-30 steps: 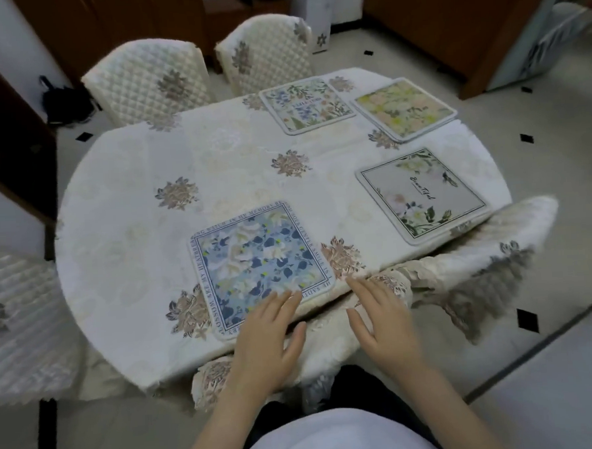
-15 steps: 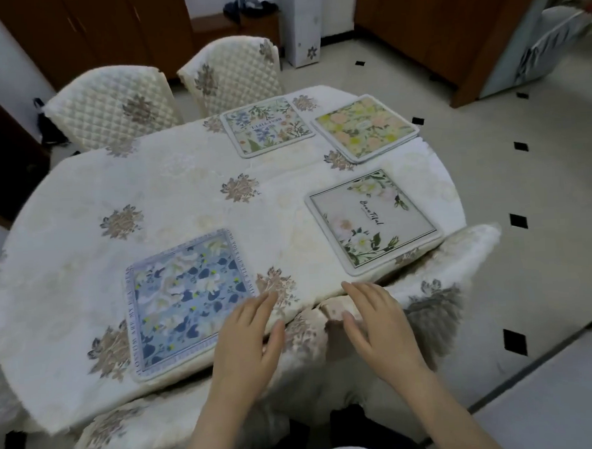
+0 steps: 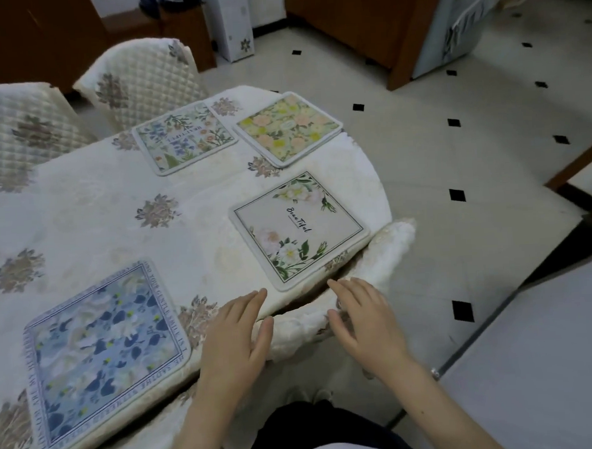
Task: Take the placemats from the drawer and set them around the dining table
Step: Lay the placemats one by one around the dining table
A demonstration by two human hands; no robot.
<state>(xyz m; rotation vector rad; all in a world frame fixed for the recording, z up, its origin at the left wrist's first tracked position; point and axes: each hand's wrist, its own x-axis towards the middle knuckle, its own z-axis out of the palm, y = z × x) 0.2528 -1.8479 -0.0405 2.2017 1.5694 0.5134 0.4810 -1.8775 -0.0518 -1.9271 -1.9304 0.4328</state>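
Head view puts us over the near edge of the tabletop (image 3: 91, 214), both hands empty. We count four placemats down: the blue floral placemat (image 3: 104, 354) lies just left of our left hand (image 3: 232, 344), the white rose placemat (image 3: 300, 229) sits just beyond and between our two hands, and further out past the fingertips lie the wildflower placemat (image 3: 184, 139) and the yellow blossom placemat (image 3: 289, 128), side by side near the far rim.

We judge the laying-out step to be far along or nearly done on this side. No drawer is in view, and we cannot tell whether more mats remain to fetch. The left stretch of the tabletop beside the quilted chairs (image 3: 136, 81) carries no mat, so the next move probably calls for either bringing another placemat there or squaring up the ones already set, since the white rose one lies skewed to the table edge.

Our left hand is flat and relaxed, fingers straight and together, palm down over the draped tablecloth (image 3: 293, 331) at the rim; whether it presses the cloth we cannot tell. Our right hand (image 3: 365, 323) is likewise spread loosely, fingers slightly bent, palm down over the chair back (image 3: 388, 250) tucked under the edge, holding nothing.
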